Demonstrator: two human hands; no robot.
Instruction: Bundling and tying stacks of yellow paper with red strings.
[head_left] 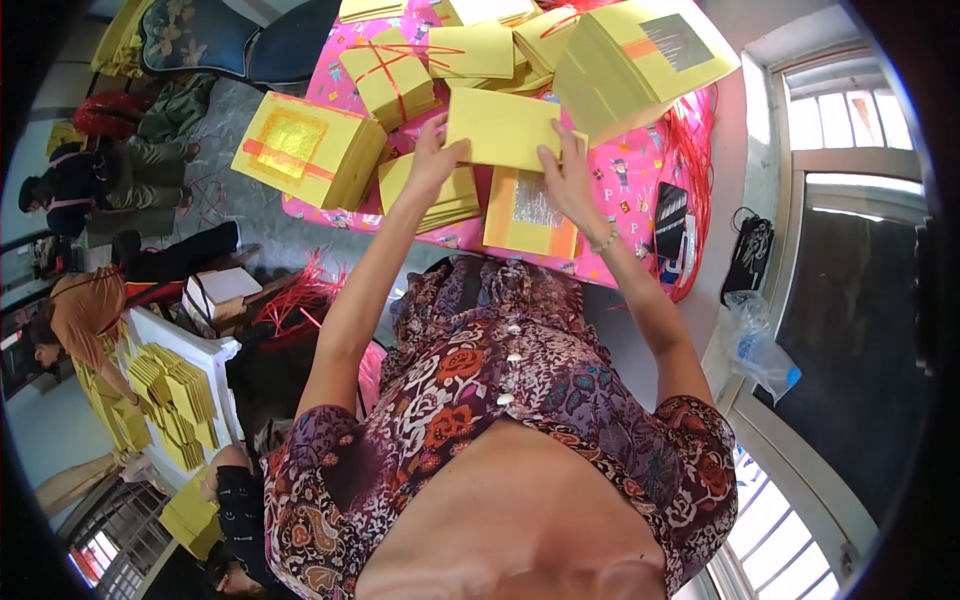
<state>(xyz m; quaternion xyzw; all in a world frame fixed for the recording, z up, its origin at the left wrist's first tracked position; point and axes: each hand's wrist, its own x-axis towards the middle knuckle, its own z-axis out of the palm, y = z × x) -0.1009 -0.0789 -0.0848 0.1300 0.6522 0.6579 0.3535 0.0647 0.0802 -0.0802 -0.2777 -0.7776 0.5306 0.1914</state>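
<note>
"Fingers (563, 134) first: are they holding anything?"

"Yes, both hands grip a flat yellow paper block (505, 128). It lies right between them, the left hand (436, 160) at one short end and the right hand (573, 178) at the other."

"Which way does its length run?"

"Crosswise, from hand to hand, dipping slightly toward the right one. Neither hand is nearer; both touch it. Whether it rests on anything underneath, I can't tell."

"And around the fingers?"

"On the body side, a bundle with a silver patch (515, 236) below the right hand, a loose yellow stack (455, 198) beside the left wrist. Beyond the left fingers, a bundle tied with red strips (385, 82); beyond the right, a large yellow block (605, 88)."

"All on that pink printed tablecloth (620, 215)?"

"Yes. Well off to the fingers' left, a co-worker in a brown top (92, 315) reaches over more yellow stacks (175, 390); far right stands a dark door panel (850, 280)."
</note>
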